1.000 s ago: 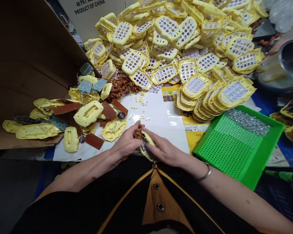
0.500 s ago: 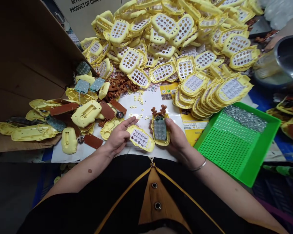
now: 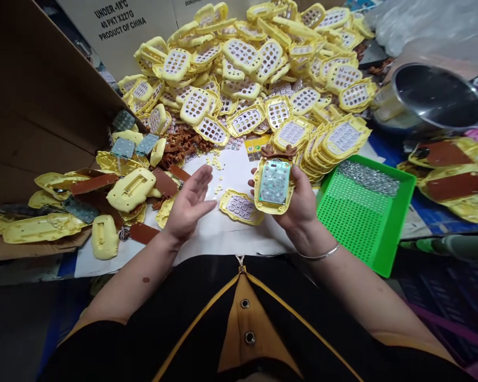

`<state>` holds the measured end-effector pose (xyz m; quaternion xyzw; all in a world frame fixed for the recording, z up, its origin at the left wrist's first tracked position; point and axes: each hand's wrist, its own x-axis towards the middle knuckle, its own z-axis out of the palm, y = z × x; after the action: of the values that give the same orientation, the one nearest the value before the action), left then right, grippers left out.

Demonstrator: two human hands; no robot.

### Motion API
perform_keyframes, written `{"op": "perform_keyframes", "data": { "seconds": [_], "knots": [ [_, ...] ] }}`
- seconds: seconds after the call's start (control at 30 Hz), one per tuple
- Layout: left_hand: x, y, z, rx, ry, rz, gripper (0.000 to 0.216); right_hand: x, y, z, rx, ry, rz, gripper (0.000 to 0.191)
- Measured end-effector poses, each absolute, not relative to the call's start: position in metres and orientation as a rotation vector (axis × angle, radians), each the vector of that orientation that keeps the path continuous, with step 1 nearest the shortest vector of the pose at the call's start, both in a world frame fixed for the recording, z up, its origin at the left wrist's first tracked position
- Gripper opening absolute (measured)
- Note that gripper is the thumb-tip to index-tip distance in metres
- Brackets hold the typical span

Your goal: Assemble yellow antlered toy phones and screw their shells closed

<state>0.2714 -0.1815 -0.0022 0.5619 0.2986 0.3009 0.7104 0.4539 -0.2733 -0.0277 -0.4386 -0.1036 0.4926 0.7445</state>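
Note:
My right hand (image 3: 300, 204) is wrapped round a yellow toy phone shell (image 3: 257, 195), its inside facing up. A green circuit board (image 3: 275, 181) sits in the shell, and brown antler-shaped pieces (image 3: 279, 153) stick out at its top end. To the left, my left hand (image 3: 189, 204) is raised with thumb and fingers apart, holding nothing. Between the hands a yellow front shell (image 3: 241, 207) with a white keypad in it lies on the white sheet (image 3: 207, 241), just beside the held shell.
Yellow shells with keypads (image 3: 239, 55) are heaped at the back. A green tray (image 3: 358, 223) holding small metal screws (image 3: 368, 178) stands on the right, near a steel pot (image 3: 434, 98). Back shells (image 3: 131, 190) with wired brown boards lie left, beside a cardboard box (image 3: 43, 106).
My right hand has lifted and tilted the shell so its circuit board shows fully. My left hand has come off the front shell and opened. The camera view has shifted.

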Motion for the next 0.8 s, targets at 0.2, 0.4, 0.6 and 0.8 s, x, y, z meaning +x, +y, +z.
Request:
{"op": "perform_keyframes", "data": {
  "seconds": [0.2, 0.4, 0.6, 0.8],
  "knots": [
    [0.280, -0.188, 0.009, 0.771, 0.602, 0.434, 0.047, 0.414, -0.250, -0.016, -1.139, -0.538, 1.156, 0.038],
    [0.266, -0.184, 0.014, 0.655, 0.766, 0.565, 0.034, 0.423, -0.234, 0.002, -1.593, -1.153, 0.536, 0.048],
    [0.230, -0.174, 0.026, 0.656, 0.826, 0.737, 0.040, 0.447, -0.274, -0.034, -1.835, -1.467, 0.384, 0.051],
    [0.219, -0.176, 0.012, 0.605, 0.702, 0.775, 0.042, 0.426, -0.299, -0.072, -1.981, -1.702, 0.385, 0.079]
  ]
}}
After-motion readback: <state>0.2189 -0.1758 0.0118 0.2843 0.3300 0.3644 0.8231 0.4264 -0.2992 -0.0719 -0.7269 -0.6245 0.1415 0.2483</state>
